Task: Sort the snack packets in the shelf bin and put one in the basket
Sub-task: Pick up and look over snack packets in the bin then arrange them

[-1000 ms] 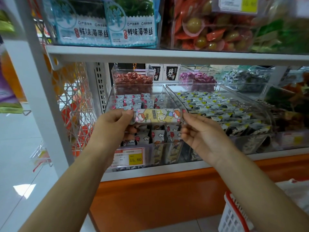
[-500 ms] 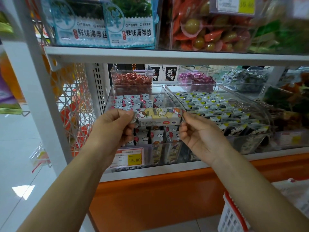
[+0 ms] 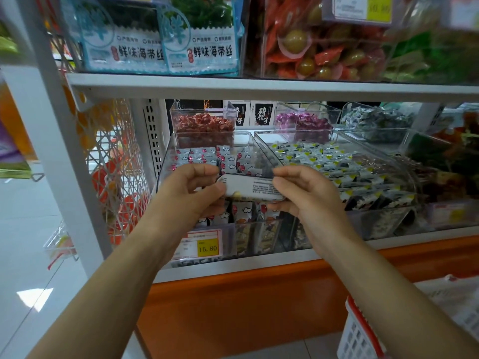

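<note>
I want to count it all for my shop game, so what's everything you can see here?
packet: one, white printed side, held over the bin
bin: one, clear, middle shelf
bin packets: many, white and red, inside the bin
basket: one, white with red rim, bottom right
price tag: one, yellow, bin front
yellow packets: many, white, black and yellow, next bin rightward
red sweets: many, red, small bin behind
purple sweets: many, purple, at back
seaweed packs: two, blue and white, top shelf
left hand: one, grips packet's left end
right hand: one, grips packet's right end
</note>
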`<move>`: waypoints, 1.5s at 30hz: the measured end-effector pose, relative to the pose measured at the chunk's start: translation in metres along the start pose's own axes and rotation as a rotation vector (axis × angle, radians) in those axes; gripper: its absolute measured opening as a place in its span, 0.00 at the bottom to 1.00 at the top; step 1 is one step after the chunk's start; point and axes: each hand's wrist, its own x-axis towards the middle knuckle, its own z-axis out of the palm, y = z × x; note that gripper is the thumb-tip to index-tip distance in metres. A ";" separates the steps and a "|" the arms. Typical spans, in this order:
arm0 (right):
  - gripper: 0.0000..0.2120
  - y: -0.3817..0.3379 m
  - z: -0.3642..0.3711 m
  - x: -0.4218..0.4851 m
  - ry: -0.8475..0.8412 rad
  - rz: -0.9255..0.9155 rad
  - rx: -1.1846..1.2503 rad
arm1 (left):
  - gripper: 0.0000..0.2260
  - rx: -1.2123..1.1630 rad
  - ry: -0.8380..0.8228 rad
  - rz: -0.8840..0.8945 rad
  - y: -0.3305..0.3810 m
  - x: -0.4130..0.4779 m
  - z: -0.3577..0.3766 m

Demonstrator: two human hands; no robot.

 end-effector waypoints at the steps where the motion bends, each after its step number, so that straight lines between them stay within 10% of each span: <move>1: 0.05 0.000 0.001 -0.001 -0.011 -0.008 -0.027 | 0.11 0.019 -0.017 0.014 0.000 -0.001 0.001; 30: 0.07 -0.006 0.001 -0.007 -0.053 -0.162 -0.227 | 0.07 0.365 -0.098 0.092 0.002 -0.003 0.009; 45: 0.15 -0.008 -0.001 0.007 -0.100 -0.183 -0.230 | 0.14 0.458 0.192 0.183 -0.005 0.012 0.012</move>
